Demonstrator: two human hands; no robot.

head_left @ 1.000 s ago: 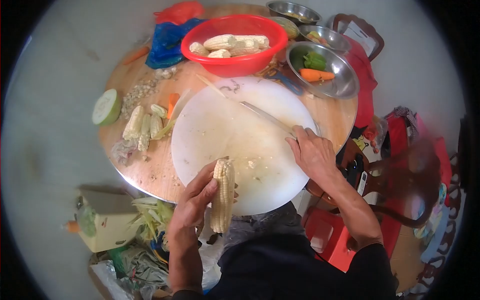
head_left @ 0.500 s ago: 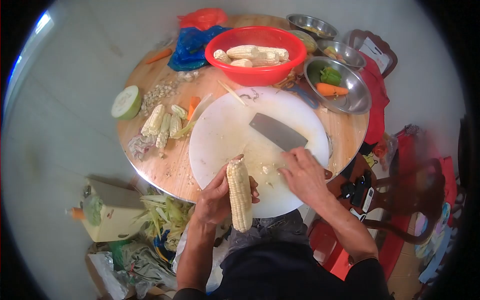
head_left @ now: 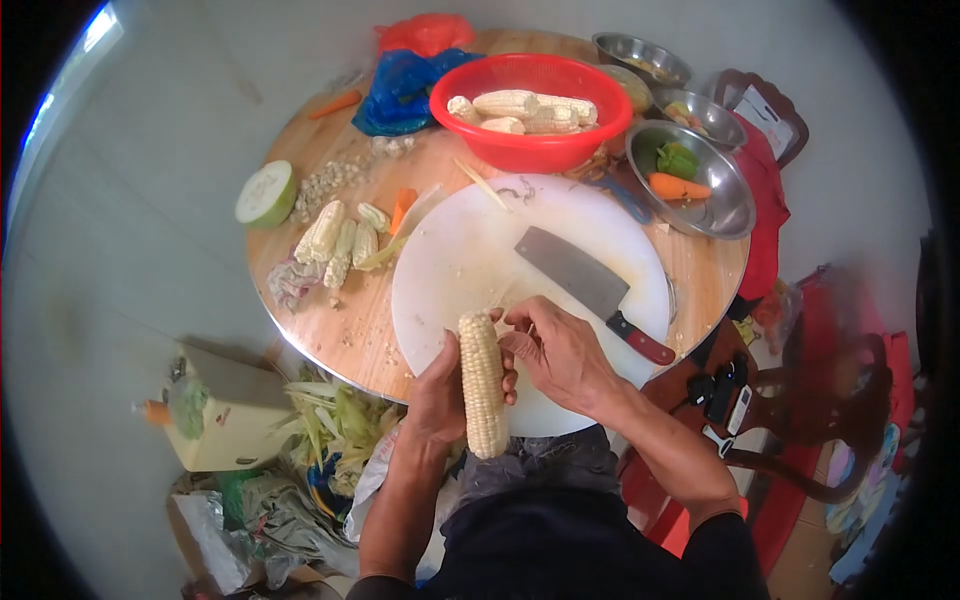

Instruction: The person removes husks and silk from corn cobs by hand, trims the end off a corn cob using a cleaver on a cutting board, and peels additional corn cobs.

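Freeing the right hand [head_left: 562,365] for the corn cob [head_left: 482,390]

The left hand [head_left: 438,397] grips it over the near edge of the cutting board [head_left: 450,250]; the right, now off the cleaver [head_left: 573,270], curls half-closed beside the cob's far end, contact unclear.

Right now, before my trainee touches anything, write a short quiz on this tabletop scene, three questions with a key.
1. True or false: the broad grey metal cleaver with a red-and-black handle rests on the round white cutting board, with neither hand gripping it.

2. Which hand is wrapped around the long, pale, husked corn cob?

3. Fill in: the round shiny metal bowl holds a green pepper and an orange ____.

Key:
1. True.
2. The left hand.
3. Carrot.
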